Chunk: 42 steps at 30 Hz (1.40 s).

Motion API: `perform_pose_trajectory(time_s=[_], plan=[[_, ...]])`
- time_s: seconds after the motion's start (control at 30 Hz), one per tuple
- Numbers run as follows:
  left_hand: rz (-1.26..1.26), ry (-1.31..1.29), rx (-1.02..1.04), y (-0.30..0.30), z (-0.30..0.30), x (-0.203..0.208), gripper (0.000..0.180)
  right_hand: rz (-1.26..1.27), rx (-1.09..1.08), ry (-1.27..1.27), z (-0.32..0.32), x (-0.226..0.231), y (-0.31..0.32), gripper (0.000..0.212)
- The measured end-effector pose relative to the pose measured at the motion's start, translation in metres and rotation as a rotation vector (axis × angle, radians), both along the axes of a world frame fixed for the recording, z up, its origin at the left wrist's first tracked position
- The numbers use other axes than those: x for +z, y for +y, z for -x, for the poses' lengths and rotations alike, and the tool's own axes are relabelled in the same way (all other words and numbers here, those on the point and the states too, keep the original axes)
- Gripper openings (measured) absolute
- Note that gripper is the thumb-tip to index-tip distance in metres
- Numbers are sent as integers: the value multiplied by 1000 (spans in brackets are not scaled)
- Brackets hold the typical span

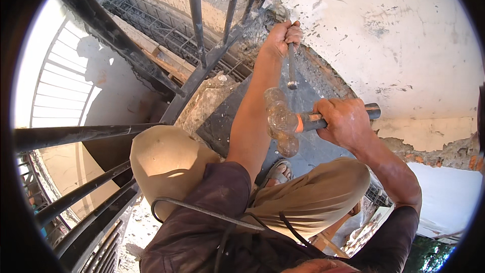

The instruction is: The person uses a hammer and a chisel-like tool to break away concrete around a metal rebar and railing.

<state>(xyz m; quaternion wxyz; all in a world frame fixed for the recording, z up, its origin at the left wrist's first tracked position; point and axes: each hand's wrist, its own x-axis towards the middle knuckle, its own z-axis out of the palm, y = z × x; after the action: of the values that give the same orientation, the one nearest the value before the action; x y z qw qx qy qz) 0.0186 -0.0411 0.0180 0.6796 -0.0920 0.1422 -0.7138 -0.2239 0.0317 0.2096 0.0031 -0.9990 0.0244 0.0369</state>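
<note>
My left hand (285, 38) is closed round a steel chisel (292, 68), which points up and away into broken masonry (275, 10) at the foot of the wall. The chisel's struck end faces back toward me. In my right hand (346, 121) is a ball-peen hammer, gripped by its dark handle with an orange band. The worn, rusty hammer head (281, 121) hangs a short way below the chisel's end, apart from it. Where the chisel's tip meets the masonry is hard to make out.
A black metal railing (197, 78) runs along my left. Beyond it lies a trench with a rebar cage (156, 23). The cracked plaster wall (394, 35) rises at the right, with exposed brick along its lower edge. A dark slab (313, 91) lies under my sandalled foot (279, 173).
</note>
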Motion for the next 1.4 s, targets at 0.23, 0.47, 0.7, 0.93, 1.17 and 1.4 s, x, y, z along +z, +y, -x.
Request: perform_pose_trajectory(time_s=[0.23, 0.47, 0.7, 0.93, 1.17, 1.4], plan=[[-72, 13, 16, -8, 15, 18, 35, 17, -105, -67, 20, 14, 17, 25], [-103, -95, 34, -1, -4, 4, 36, -55, 61, -158, 24, 26, 54, 23], [-59, -100, -13, -3, -3, 9, 40, 147, -191, -89, 34, 3, 18, 18], [-74, -80, -34, -4, -6, 7, 39, 61, 96, -156, 35, 17, 45, 19], [-92, -85, 8, 0, -9, 1, 39, -22, 89, -238, 28, 21, 68, 27], [-182, -8, 6, -10, -38, -27, 40, 141, -242, -153, 18, -1, 9, 13]])
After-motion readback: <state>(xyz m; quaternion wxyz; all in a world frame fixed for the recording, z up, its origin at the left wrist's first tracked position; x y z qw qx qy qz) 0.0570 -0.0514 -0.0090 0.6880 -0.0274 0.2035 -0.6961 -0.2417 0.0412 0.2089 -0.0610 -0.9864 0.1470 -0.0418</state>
